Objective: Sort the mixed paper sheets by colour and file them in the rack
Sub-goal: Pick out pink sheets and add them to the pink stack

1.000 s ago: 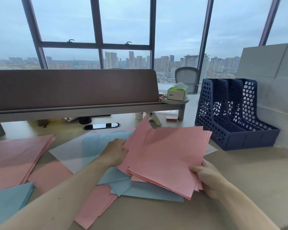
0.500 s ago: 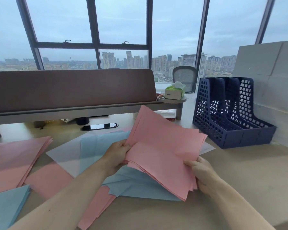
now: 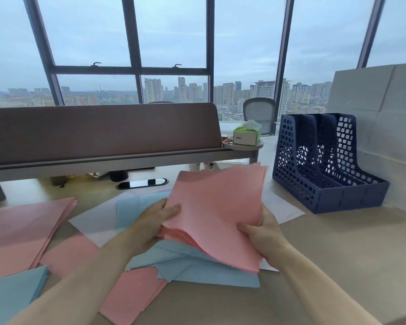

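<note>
pink sheets (image 3: 217,207) between left hand (image 3: 158,216) and right hand (image 3: 261,235)

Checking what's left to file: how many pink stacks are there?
3: a held stack, gripped by the left hand and right hand; a left pile at the far left; a front pile partly under the blue sheets, which may hide more.

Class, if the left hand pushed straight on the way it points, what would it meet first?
The pink stack, which the left hand grips; what lies beyond is unclear in depth.
</note>
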Demonstrator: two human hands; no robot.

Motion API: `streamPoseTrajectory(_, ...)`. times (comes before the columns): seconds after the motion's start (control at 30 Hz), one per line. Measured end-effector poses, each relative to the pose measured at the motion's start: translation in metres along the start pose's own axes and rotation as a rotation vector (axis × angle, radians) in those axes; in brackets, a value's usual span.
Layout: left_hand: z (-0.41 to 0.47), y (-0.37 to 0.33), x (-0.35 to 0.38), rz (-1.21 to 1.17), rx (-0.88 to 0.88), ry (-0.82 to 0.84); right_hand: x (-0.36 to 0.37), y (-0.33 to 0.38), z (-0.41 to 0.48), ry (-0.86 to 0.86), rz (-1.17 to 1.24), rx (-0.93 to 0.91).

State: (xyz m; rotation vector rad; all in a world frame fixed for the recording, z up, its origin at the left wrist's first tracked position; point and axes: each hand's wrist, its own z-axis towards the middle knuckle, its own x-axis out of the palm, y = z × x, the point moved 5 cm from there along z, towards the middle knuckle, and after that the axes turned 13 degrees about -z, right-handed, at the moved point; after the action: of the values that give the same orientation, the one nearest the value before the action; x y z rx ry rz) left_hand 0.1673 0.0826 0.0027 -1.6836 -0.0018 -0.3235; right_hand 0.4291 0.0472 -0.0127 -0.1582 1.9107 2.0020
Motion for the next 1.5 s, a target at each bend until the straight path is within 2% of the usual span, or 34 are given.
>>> streamPoseTrajectory(0.1, -0.004, -0.022, -0.019, 0.208, 0.121, -0.059, 0.012, 0.020, -0.001, -0.073, -0.022, -0.099)
streamPoseTrajectory(0.3, -0.020, -0.052, -0.049, 0.149, 0.401, -0.200, 0.041, 0.058, 0.009, -0.035, 0.064, -0.182)
streamPoseTrajectory(0.43, -0.035, -0.061, -0.057, 0.150, 0.505, -0.241, 0.058, 0.077, 0.005, -0.016, 0.083, -0.320)
streamPoseTrajectory(0.57, -0.043, -0.068, -0.067, 0.141, 0.571, -0.308, 0.069, 0.085, 0.004, -0.026, 0.092, -0.353)
streamPoseTrajectory(0.73, -0.050, -0.059, -0.076, 0.081, 0.542, -0.303, 0.072, 0.082, 0.002, -0.014, 0.128, -0.286)
streamPoseTrajectory(0.93, -0.051, -0.055, -0.063, 0.052, 0.533, -0.308, 0.091, 0.094, -0.005, -0.005, 0.065, -0.328)
streamPoseTrajectory(1.03, -0.056, -0.046, -0.069, 0.025, 0.479, -0.349, 0.084, 0.088, -0.006, -0.053, 0.065, -0.282)
streamPoseTrajectory(1.13, -0.064, -0.030, -0.067, 0.110, 0.429, -0.327, 0.088, 0.076, -0.008, 0.007, 0.045, -0.235)
streamPoseTrajectory(1.23, -0.068, -0.018, -0.067, 0.099, 0.408, -0.345, 0.091, 0.064, -0.010, 0.011, 0.022, -0.175)
streamPoseTrajectory(1.4, -0.083, -0.018, -0.067, 0.159, 0.359, -0.329, 0.104, 0.068, -0.022, 0.041, -0.174, -0.173)
streamPoseTrajectory(1.5, -0.098, -0.038, -0.093, 0.181, 0.351, -0.388, 0.122, 0.096, -0.024, 0.033, -0.256, -0.227)
